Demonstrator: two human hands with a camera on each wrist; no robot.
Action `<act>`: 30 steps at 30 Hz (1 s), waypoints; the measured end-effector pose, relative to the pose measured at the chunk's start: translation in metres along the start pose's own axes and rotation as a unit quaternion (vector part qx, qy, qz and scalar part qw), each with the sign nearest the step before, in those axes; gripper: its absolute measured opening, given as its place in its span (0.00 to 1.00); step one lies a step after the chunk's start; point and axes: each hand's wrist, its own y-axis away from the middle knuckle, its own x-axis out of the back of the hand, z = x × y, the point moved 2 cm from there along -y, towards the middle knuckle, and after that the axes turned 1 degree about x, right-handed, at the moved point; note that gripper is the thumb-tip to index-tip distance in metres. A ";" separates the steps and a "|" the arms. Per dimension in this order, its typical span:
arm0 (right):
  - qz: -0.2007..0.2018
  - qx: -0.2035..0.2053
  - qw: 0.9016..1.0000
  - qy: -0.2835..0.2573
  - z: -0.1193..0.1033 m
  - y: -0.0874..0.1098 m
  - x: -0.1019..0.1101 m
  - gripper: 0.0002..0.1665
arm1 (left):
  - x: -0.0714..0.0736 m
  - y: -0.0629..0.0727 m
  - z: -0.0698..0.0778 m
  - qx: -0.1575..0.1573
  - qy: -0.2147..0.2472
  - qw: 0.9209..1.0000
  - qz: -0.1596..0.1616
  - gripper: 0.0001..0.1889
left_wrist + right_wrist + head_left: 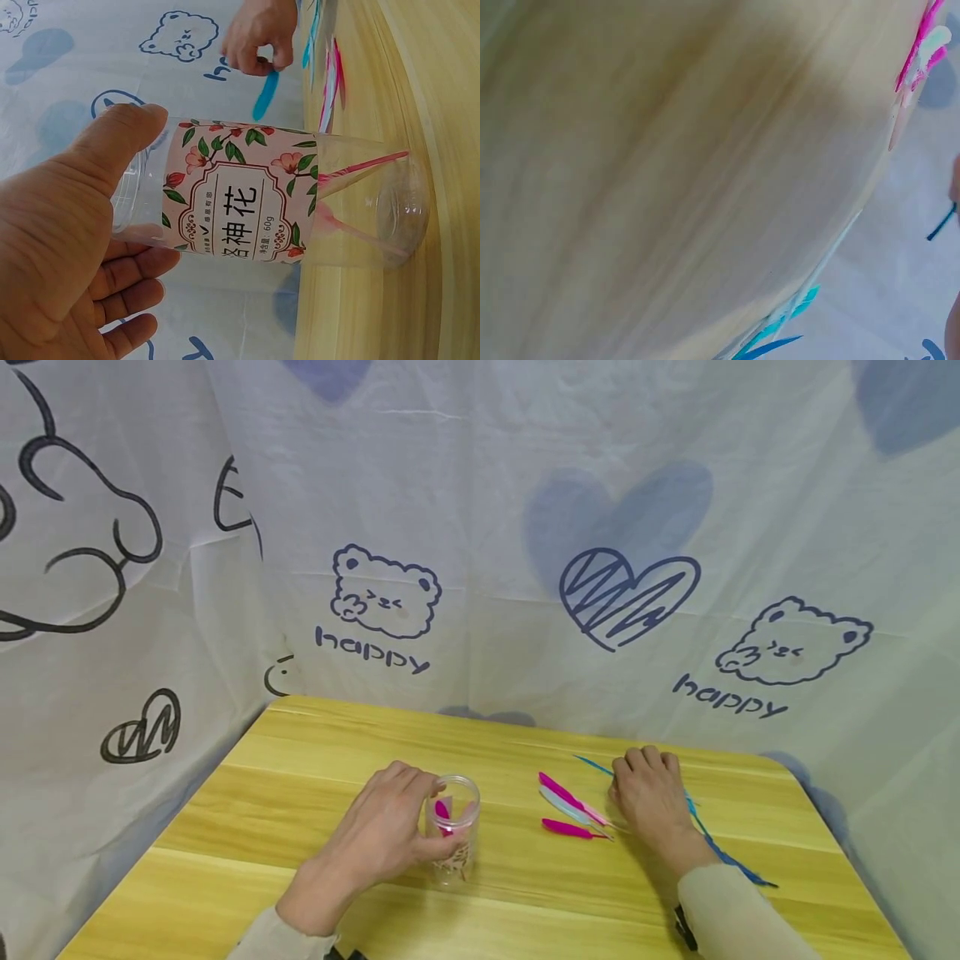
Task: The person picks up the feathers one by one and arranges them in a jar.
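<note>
My left hand [375, 827] grips a clear plastic jar [456, 860] near its top, thumb on one side and fingers on the other. The lidless jar stands upright on the table, with a floral label [240, 195] and pink feathers inside; their quills [367, 165] show through the wall. To the right, my right hand [648, 793] pinches a blue feather [265, 96] that hangs in the air just over the table. Between the hands lie a pink feather [558, 789], a pale one [562, 806] and a magenta one [566, 830].
Blue feathers [738, 866] lie on the wooden table [300, 793] beside my right forearm, with a turquoise feather [807, 301] near them in the right wrist view. Behind the table hangs a white cloth [495, 635] printed with hearts and bears.
</note>
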 end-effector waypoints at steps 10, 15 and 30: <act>0.115 0.004 0.993 -0.017 -0.004 -0.010 0.013 0.19 | 0.000 0.000 0.001 -0.001 -0.002 1.000 -0.004 0.33; 0.154 0.010 0.988 -0.022 -0.009 -0.021 0.028 0.19 | 0.000 0.000 0.001 0.002 0.000 1.000 -0.007 0.33; 0.276 0.051 0.957 -0.066 -0.044 -0.053 0.085 0.12 | 0.000 -0.002 0.002 0.000 -0.003 1.000 -0.005 0.33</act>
